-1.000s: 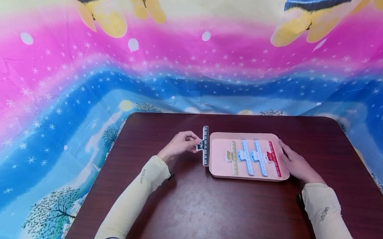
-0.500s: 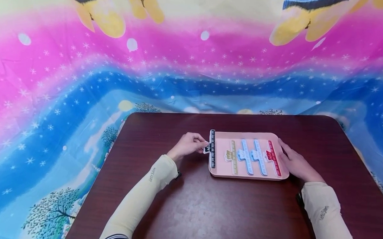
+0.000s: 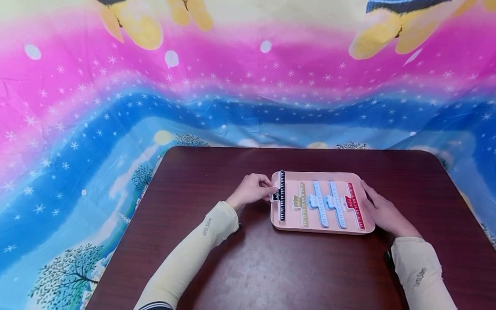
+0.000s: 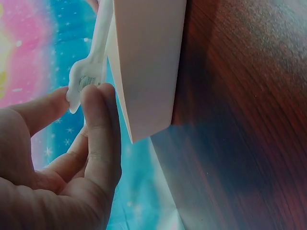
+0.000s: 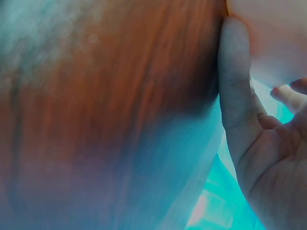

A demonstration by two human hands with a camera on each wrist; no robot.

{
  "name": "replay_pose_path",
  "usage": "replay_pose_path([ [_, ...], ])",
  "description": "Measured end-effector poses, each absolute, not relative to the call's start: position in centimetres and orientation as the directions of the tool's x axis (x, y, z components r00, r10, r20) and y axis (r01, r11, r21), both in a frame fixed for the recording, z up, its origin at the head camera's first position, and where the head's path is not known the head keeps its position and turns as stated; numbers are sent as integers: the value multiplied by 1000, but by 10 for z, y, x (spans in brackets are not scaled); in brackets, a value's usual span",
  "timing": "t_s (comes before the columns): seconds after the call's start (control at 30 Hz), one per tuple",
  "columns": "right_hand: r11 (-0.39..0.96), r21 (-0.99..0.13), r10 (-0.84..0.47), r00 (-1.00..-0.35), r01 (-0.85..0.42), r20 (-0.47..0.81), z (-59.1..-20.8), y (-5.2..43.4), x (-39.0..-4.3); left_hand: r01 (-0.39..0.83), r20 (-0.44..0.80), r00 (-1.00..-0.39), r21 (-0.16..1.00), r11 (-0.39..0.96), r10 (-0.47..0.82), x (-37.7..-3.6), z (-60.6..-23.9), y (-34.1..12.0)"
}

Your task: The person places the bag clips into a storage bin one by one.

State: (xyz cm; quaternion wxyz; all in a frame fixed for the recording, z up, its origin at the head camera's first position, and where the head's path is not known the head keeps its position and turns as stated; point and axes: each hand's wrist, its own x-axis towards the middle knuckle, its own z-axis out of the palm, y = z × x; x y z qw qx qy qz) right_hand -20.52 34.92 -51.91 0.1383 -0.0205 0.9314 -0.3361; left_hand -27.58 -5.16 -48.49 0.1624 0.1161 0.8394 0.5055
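Note:
My left hand (image 3: 252,190) pinches the handle of a black clip (image 3: 282,196) with a piano-key pattern, over the left end of a pink tray (image 3: 319,230). In the left wrist view, thumb and fingers hold the white back of this clip (image 4: 84,79) above the tray's wall (image 4: 148,67). Inside the tray lie a gold clip (image 3: 303,207), two light blue clips (image 3: 321,207) and a red clip (image 3: 354,206), roughly side by side. Against the tray's right end rests my right hand (image 3: 384,213), its fingers fairly straight. In the right wrist view one straight digit touches the tray's wall (image 5: 273,43).
A dark reddish-brown table (image 3: 301,275) carries the tray near its far edge. Behind it hangs a cloth (image 3: 250,82) printed in pink and blue with snowflakes and trees.
My left hand has carried the black clip rightward, from beside the tray to over its left end. The right hand and the other clips have stayed in place.

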Motion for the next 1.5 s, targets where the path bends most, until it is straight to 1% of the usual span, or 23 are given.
replay_pose_path([
  [0.27, 774, -632, -131, -962, 51, -239, -520, 349, -204, 86, -121, -928, 851, 518, 353, -271, -483, -46],
  [0.47, 768, -635, -120, -956, 82, -268, -521, 348, -203, 133, -110, -929, 792, 595, 354, -268, -488, -42],
  [0.7, 759, -644, -117, -953, 95, -279, -520, 350, -201, 173, -85, -935, 739, 651, 346, -268, -485, -36],
  [0.9, 776, -627, -122, -959, 68, -255, -519, 350, -203, 195, -74, -940, 683, 704, 333, -270, -489, -32],
  [1.03, 780, -623, -125, -960, 60, -249, -520, 349, -204, 212, -55, -948, 629, 748, 314, -271, -491, -30],
  [1.27, 770, -634, -129, -958, 67, -257, -516, 348, -205, 263, 20, -954, 544, 797, 301, -271, -494, -24],
  [1.5, 771, -633, -130, -956, 69, -263, -514, 347, -205, 301, 31, -947, 434, 849, 320, -270, -498, -19],
])
